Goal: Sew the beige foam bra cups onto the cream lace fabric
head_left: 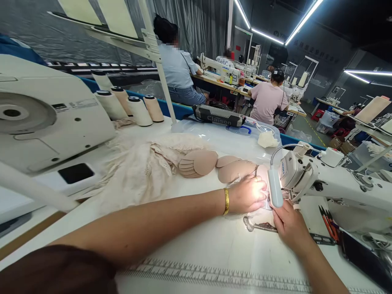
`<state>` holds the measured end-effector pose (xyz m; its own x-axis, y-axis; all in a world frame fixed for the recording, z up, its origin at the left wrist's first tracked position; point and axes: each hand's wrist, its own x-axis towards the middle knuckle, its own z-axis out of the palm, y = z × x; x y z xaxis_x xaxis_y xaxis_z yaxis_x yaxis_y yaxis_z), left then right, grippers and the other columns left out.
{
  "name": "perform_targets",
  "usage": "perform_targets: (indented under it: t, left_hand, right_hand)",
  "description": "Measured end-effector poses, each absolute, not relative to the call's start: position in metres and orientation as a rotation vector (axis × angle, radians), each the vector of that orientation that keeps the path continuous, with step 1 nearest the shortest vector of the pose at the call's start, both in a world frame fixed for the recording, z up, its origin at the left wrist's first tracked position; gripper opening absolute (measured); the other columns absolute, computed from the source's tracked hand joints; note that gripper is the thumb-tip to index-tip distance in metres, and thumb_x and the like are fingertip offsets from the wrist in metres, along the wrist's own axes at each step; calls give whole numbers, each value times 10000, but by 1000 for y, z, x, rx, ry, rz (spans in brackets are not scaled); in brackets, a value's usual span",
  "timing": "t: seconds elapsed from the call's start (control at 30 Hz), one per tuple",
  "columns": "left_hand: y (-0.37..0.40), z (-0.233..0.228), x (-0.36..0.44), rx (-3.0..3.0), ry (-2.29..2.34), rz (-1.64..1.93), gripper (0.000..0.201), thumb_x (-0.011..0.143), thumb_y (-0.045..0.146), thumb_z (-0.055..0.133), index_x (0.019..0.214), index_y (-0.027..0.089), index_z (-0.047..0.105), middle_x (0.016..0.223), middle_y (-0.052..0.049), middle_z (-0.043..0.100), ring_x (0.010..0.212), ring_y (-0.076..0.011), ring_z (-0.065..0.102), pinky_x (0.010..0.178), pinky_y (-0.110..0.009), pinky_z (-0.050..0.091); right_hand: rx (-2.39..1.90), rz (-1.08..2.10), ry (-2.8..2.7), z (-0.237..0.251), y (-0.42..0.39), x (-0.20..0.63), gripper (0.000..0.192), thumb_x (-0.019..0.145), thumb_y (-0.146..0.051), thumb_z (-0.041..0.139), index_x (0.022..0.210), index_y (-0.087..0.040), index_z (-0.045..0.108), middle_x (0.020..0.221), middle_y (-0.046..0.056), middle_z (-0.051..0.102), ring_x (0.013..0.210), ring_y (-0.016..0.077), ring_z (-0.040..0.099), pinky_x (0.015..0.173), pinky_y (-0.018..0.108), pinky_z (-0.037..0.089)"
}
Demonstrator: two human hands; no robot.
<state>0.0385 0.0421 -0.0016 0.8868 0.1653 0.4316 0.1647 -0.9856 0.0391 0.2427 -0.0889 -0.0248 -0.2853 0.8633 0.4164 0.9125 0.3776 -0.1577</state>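
My left hand, with a gold bracelet at the wrist, lies with curled fingers on a pale beige fabric piece beside the sewing machine's needle area. Closed at the fabric's right side is my right hand, its fingertips partly hidden behind the lamp. A brownish lace edge trails from the fabric toward me. The sewing machine head stands just beyond my right hand. Flat beige oval pads lie past my left hand, and another fanned stack is farther left.
Sheer cream fabric is heaped at left. Thread cones stand near another machine. A clear plastic box lid carries a black Claison case. Orange-handled snips and a dark phone lie right. People sit at machines beyond.
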Motion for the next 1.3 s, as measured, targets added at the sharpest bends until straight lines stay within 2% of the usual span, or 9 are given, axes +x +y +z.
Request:
perform_targets:
  t: [0.17,0.27,0.37,0.47,0.57,0.67,0.87,1.03,1.3]
  left_hand:
    - [45,-4,44,3040,399,589,105,818,76,582,862,147,646,878,-113,666,818,-249,588,748,-387,423]
    - [43,6,30,2990,441,585,179,773,1,548,873,135,613,808,-93,664,719,-220,582,683,-356,429]
    - [14,18,-1,2847,368,640,195,854,64,546,1014,145,623,921,-85,697,858,-220,626,793,-350,471]
    - [-43,20,-31,2199,312,603,259,879,301,680,1114,197,642,1146,-96,689,1077,-258,622,961,-406,467]
    - [-93,12,-43,1187,428,249,480,831,555,738,1112,184,621,993,-89,726,916,-231,703,833,-359,546]
    - [-107,8,-39,574,562,496,567,754,576,815,1080,141,653,1053,-116,728,1032,-227,701,979,-342,525]
    - [-85,18,-27,512,700,879,370,715,316,885,974,107,724,995,-114,743,961,-235,692,840,-299,572]
    - [-82,18,-25,270,645,692,345,938,478,646,949,140,709,949,-77,735,820,-177,694,788,-281,580]
    - [-84,17,-19,366,650,864,161,820,217,801,930,106,760,1005,-104,740,886,-181,674,841,-274,568]
  right_hand:
    - [-1464,-76,-2115,-20,-92,239,245,984,-165,429,1031,-223,663,969,87,677,878,222,644,702,316,484]
    - [-1536,331,-1880,-15,-96,223,196,1005,-294,459,1033,-226,641,879,54,684,794,211,644,664,316,484]
    - [-1487,852,-1400,-8,-98,196,327,951,-434,573,1193,-218,533,812,7,683,711,185,640,616,291,485]
    - [-1338,1049,-1028,-3,-101,167,519,844,-457,702,1243,-219,472,685,-63,617,607,149,580,599,266,458]
    - [-1276,1106,-896,-1,-112,146,621,799,-463,761,1291,-241,453,705,-65,626,613,141,563,633,269,463]
    - [-1234,1096,-842,-8,-136,132,718,804,-484,767,1384,-275,400,793,-39,669,665,148,585,686,286,496]
    - [-1194,1079,-799,-22,-172,115,778,832,-465,754,1471,-282,350,838,-4,690,661,165,611,655,295,508]
    - [-1242,986,-768,-18,-170,118,819,820,-494,767,1490,-291,344,1020,47,726,938,238,698,895,411,544]
    - [-1236,962,-783,-29,-173,122,843,806,-496,786,1489,-270,347,1072,67,733,954,240,703,869,382,552]
